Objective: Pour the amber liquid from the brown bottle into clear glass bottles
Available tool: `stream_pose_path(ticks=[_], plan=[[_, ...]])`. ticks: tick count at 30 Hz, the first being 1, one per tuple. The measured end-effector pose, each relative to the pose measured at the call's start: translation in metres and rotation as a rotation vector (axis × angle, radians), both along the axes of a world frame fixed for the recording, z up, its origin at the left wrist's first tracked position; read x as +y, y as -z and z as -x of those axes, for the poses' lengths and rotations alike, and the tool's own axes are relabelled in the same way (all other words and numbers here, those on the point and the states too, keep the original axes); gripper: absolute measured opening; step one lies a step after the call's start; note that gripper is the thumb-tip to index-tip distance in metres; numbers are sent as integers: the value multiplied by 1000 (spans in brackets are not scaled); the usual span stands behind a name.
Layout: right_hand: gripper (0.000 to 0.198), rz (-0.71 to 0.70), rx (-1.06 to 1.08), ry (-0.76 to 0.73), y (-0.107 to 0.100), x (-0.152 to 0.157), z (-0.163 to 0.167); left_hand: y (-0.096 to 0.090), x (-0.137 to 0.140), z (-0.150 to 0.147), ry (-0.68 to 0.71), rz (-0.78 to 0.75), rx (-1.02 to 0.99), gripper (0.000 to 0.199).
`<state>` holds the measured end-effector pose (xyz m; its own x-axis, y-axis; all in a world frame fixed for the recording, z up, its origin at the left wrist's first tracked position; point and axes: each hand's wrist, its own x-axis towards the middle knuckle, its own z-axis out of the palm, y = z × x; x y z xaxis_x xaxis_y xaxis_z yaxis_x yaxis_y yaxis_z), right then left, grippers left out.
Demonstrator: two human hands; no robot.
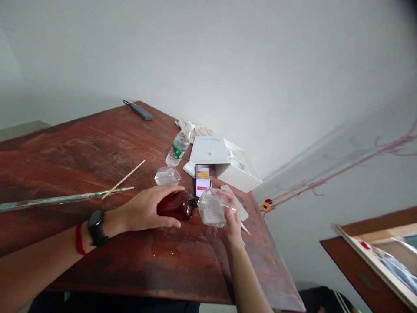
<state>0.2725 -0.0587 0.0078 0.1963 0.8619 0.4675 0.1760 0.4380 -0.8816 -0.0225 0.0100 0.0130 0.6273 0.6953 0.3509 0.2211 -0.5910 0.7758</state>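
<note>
My left hand is wrapped round a dark amber bottle, which lies over on its side above the table. Its black threaded neck points right and meets a clear faceted plastic cup. That cup is gripped by my right hand, fingers and thumb closed about its far side. Whether liquid runs between the two cannot be made out. Behind the bottle stands another clear faceted cup. A phone with a lit screen is just beyond the held cup.
Small wet drops spot the wooden table. A capped water bottle stands near a white box. Left are a wooden stick and a long wrapped packet. A grey device lies at the far corner.
</note>
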Motion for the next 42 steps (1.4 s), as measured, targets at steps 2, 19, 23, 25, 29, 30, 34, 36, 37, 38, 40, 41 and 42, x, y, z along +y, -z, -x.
stream_pose_path(ticks=[2, 19, 23, 25, 29, 30, 34, 36, 37, 38, 40, 41, 42], plan=[[60, 1, 15, 9, -1, 0, 2, 0, 0, 0, -2, 0, -1, 92], [50, 64, 101, -94, -11, 9, 3, 1, -4, -1, -23, 52, -72, 89], [55, 94, 94, -94, -16, 17, 2, 1, -4, -1, -46, 47, -121, 91], [56, 90, 88, -113, -20, 20, 3, 1, -4, -1, -56, 42, -135, 89], [54, 95, 88, -136, -28, 24, 10, 2, -3, -1, -64, 52, -164, 89], [54, 92, 81, -136, -30, 24, 11, 2, -3, -1, -63, 57, -169, 89], [55, 69, 28, -134, -34, 27, 13, 4, -1, -1, -52, 68, -188, 87], [55, 68, 10, -134, -35, 30, 12, 4, 0, -1, -43, 69, -200, 86], [55, 70, 2, -134, -35, 31, 11, 4, 1, 0, -38, 67, -200, 86], [55, 71, -7, -135, -35, 32, 10, 4, 2, 0, -34, 64, -195, 86], [54, 69, -34, -133, -36, 32, 7, 4, 3, 0, -27, 59, -179, 88], [53, 66, -51, -131, -36, 32, 5, 3, 2, 0, -30, 59, -175, 88], [52, 62, -68, -129, -36, 32, 3, 3, 2, 0, -34, 61, -176, 88]])
